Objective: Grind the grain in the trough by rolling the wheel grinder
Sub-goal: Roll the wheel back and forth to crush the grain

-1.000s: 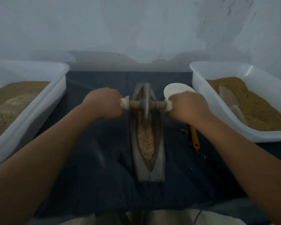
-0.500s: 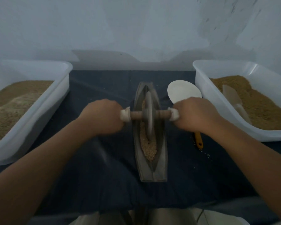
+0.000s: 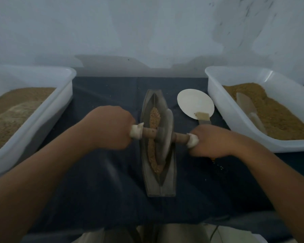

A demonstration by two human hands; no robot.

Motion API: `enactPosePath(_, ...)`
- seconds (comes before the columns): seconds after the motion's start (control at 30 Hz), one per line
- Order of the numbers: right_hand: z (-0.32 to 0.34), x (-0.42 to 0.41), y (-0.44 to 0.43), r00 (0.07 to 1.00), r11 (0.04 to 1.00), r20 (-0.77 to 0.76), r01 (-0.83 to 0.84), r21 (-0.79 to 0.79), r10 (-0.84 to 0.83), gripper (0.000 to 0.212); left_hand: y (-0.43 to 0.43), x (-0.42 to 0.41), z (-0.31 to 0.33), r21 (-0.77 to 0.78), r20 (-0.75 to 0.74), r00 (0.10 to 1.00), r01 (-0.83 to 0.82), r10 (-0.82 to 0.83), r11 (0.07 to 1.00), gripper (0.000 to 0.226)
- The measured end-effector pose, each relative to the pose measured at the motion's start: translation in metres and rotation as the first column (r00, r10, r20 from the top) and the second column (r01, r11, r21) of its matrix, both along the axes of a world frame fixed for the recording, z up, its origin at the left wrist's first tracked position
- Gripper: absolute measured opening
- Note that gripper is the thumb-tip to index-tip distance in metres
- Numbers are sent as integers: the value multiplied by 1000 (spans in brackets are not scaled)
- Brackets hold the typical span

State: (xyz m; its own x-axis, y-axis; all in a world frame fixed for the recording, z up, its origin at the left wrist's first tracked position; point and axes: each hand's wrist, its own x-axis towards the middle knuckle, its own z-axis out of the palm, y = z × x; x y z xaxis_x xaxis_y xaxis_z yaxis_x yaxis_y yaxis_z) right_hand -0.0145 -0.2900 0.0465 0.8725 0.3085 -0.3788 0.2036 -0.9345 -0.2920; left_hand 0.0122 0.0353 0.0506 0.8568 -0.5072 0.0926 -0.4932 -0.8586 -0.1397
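Our left hand (image 3: 111, 128) and right hand (image 3: 212, 140), set apart, each clamp one end of the wheel grinder (image 3: 166, 135), whose wheel stands between them in the trough (image 3: 159, 186) on the dark-covered surface (image 3: 104, 190). Grain (image 3: 154, 116) lines the trough. A white spoon (image 3: 195, 102) lies just beyond our right hand.

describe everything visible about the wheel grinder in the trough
The grey disc-shaped wheel grinder stands on edge in the long dark boat-shaped trough, near its middle, on the brown grain. It looks like stone or metal. A brown wooden axle runs through its centre, with whitish ends. The left hand grips one end, the right hand the other. The axle sits skewed, its right end nearer the person.
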Motion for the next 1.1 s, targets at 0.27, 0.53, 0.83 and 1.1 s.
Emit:
enactPosePath(0.27, 9, 86, 32, 778, 956, 628, 167, -242, 23, 34, -13, 65, -2, -142, -55, 963, -270, 265, 952, 30)
enactPosePath(0.53, 8, 2, 10, 887, 963, 427, -65, -262, 176, 30, 18, -22, -27, -149, -101, 984, -158, 144, 976, 28)
enactPosePath(0.83, -2, 83, 34, 789, 973, 612, 181, -144, -57, 39, -19, 59, -2, -157, 36, 944, -319, 328, 935, 29)
enactPosePath(1.1, 4, 23, 6, 921, 977, 371, -37, -211, 115, 31, 10, -8, -29, -160, 20, 984, -170, 175, 972, 33)
